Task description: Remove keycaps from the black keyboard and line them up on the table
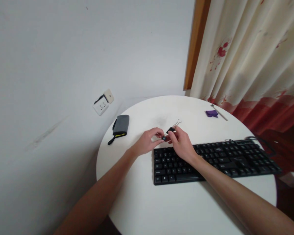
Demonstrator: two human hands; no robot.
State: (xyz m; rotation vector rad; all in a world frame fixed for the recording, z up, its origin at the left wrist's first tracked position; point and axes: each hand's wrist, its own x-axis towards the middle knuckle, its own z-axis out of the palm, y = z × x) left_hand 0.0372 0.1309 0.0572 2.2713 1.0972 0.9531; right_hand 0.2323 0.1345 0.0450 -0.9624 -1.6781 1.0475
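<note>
A black full-size keyboard point(186, 169) lies on the white round table. Above its upper left edge, my left hand point(147, 141) pinches a small dark keycap point(164, 138) between thumb and fingertips. My right hand point(182, 142) is closed on a keycap puller point(171, 130) with a black middle and thin wire prongs. One pair of prongs points up and away to the right; the other end reaches toward the keycap. Whether that wire still grips the keycap is too small to tell. My right wrist and forearm pass over the keyboard and hide some keys.
A folded grey cloth point(122, 124) with a yellow edge and black loop lies at the table's left. A purple cloth point(212, 113) and a thin brush-like stick point(220, 113) lie at the far right. The wall with sockets point(101, 105) and a curtain point(235, 71) border the table.
</note>
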